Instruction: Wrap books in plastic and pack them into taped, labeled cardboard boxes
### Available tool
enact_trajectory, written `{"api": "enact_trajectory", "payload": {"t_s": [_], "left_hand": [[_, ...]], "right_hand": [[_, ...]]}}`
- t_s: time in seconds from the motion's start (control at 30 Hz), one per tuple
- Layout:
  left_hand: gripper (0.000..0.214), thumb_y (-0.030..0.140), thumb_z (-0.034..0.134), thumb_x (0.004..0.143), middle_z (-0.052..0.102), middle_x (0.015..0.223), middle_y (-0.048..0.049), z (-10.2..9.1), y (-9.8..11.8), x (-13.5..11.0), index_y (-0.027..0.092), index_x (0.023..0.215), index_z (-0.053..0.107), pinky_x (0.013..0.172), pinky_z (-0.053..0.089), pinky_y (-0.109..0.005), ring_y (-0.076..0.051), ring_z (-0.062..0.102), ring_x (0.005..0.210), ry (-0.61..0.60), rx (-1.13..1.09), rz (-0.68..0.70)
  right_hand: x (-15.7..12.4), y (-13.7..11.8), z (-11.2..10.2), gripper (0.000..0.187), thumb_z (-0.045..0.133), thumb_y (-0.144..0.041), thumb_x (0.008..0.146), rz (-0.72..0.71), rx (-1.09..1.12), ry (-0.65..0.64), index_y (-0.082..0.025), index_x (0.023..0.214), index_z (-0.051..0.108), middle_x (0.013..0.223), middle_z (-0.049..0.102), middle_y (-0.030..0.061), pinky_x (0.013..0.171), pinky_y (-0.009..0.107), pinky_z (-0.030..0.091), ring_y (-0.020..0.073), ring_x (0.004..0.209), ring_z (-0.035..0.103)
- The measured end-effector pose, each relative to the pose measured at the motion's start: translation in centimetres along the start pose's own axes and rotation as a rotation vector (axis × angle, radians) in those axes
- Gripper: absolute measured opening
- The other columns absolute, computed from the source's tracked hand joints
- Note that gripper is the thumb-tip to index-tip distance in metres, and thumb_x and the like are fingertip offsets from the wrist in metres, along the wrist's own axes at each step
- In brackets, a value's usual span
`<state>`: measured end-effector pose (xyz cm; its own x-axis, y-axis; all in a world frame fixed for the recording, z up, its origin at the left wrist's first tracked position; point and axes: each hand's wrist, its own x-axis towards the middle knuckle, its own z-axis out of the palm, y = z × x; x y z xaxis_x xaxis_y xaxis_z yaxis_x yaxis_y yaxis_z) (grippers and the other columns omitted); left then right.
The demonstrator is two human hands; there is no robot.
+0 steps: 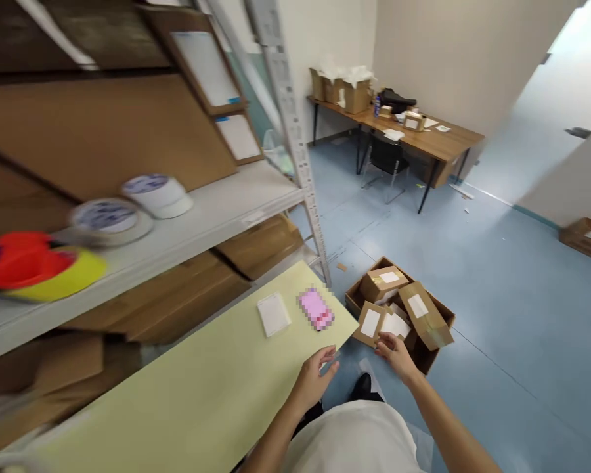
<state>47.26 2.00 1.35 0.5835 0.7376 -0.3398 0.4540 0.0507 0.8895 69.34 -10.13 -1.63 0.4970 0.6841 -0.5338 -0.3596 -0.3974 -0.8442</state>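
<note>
My left hand [318, 376] is held over the front edge of the pale yellow table [192, 387], empty, with thumb and fingers apart. My right hand [395, 353] hovers near the big open carton [357, 299] on the floor, its fingers loosely bent and nothing seen between them. Inside that carton lie several small cardboard boxes [426, 315] with white labels. On the table's far end are a white stack of paper or cards [274, 315] and a pink, blurred-out item [316, 307].
A metal shelf [256, 197] on the left holds large cartons, white visor caps [157, 195] and a red and yellow cap [44, 263]. At the back stand a wooden desk [453, 141] with boxes and a black chair [387, 157]. Another carton [586, 236] sits far right.
</note>
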Motion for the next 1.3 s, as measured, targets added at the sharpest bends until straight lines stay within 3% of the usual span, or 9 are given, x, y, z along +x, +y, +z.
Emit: {"api": "enact_trajectory", "payload": {"t_s": [0.13, 0.27, 0.43, 0.53, 0.7, 0.97, 1.17, 1.3], "left_hand": [[0.043, 0.042, 0.064, 0.074, 0.072, 0.114, -0.0131, -4.0, -2.2, -3.3, 0.019, 0.111, 0.068, 0.091, 0.055, -0.042, -0.024, 0.070, 0.099, 0.131, -0.058, -0.011], [0.044, 0.044, 0.065, 0.075, 0.072, 0.114, -0.0131, -7.3, -4.9, -7.4, 0.019, 0.111, 0.068, 0.093, 0.054, -0.042, -0.023, 0.070, 0.097, 0.279, -0.170, -0.049], [0.050, 0.052, 0.067, 0.072, 0.072, 0.113, -0.0146, -10.4, -8.2, -13.4, 0.017, 0.108, 0.068, 0.096, 0.052, -0.040, -0.024, 0.069, 0.100, 0.530, -0.367, -0.113], [0.055, 0.058, 0.067, 0.069, 0.072, 0.110, -0.0159, -11.3, -10.0, -16.9, 0.016, 0.104, 0.068, 0.094, 0.053, -0.040, -0.027, 0.069, 0.102, 0.696, -0.453, -0.156], [0.053, 0.063, 0.065, 0.070, 0.073, 0.108, -0.0140, -10.3, -11.8, -21.0, 0.020, 0.100, 0.068, 0.090, 0.055, -0.037, -0.028, 0.068, 0.104, 0.933, -0.556, -0.241], [0.046, 0.055, 0.063, 0.075, 0.073, 0.108, -0.0128, -5.3, -12.1, -25.9, 0.021, 0.105, 0.067, 0.087, 0.054, -0.039, -0.028, 0.069, 0.100, 1.262, -0.618, -0.411], [0.046, 0.052, 0.064, 0.075, 0.074, 0.107, -0.0102, -2.9, -11.7, -29.4, 0.020, 0.107, 0.066, 0.086, 0.055, -0.037, -0.025, 0.069, 0.096, 1.458, -0.637, -0.463], [0.045, 0.048, 0.061, 0.077, 0.073, 0.110, -0.0108, -2.3, -11.5, -33.4, 0.020, 0.112, 0.065, 0.080, 0.056, -0.037, -0.024, 0.070, 0.094, 1.652, -0.533, -0.442]], "right_hand": [[-1.2, -1.5, 7.6, 0.067, 0.080, -0.069, 0.051, -0.043, -0.065, -0.162, -0.021, 0.097, 0.069, 0.089, 0.072, 0.0079, 0.081, 0.044, 0.052, 0.0258, 0.078, 0.069], [-4.1, -0.5, 14.4, 0.069, 0.078, -0.072, 0.053, -0.047, -0.156, -0.346, -0.020, 0.099, 0.068, 0.091, 0.072, 0.0089, 0.080, 0.042, 0.051, 0.0244, 0.078, 0.069], [-7.1, 2.1, 20.5, 0.070, 0.075, -0.075, 0.055, -0.028, -0.288, -0.574, -0.020, 0.098, 0.068, 0.089, 0.071, 0.0090, 0.074, 0.039, 0.050, 0.0227, 0.074, 0.068], [-8.0, 2.3, 23.1, 0.069, 0.075, -0.076, 0.054, -0.016, -0.370, -0.712, -0.020, 0.095, 0.069, 0.087, 0.071, 0.0085, 0.073, 0.039, 0.050, 0.0223, 0.073, 0.067], [-8.2, 1.3, 26.3, 0.067, 0.074, -0.075, 0.058, -0.010, -0.484, -0.908, -0.020, 0.096, 0.069, 0.088, 0.070, 0.0087, 0.079, 0.041, 0.052, 0.0224, 0.075, 0.067], [-8.1, 3.5, 31.8, 0.068, 0.076, -0.076, 0.051, 0.027, -0.689, -1.241, -0.020, 0.090, 0.070, 0.084, 0.070, 0.0086, 0.078, 0.043, 0.053, 0.0222, 0.070, 0.066], [-11.8, 4.5, 35.0, 0.069, 0.073, -0.077, 0.056, 0.003, -0.836, -1.477, -0.020, 0.097, 0.070, 0.092, 0.073, 0.0105, 0.078, 0.043, 0.053, 0.0244, 0.076, 0.068], [-15.9, 6.3, 36.3, 0.074, 0.072, -0.080, 0.052, -0.014, -0.928, -1.628, -0.020, 0.096, 0.070, 0.094, 0.074, 0.0115, 0.081, 0.045, 0.053, 0.0265, 0.078, 0.069]]}}
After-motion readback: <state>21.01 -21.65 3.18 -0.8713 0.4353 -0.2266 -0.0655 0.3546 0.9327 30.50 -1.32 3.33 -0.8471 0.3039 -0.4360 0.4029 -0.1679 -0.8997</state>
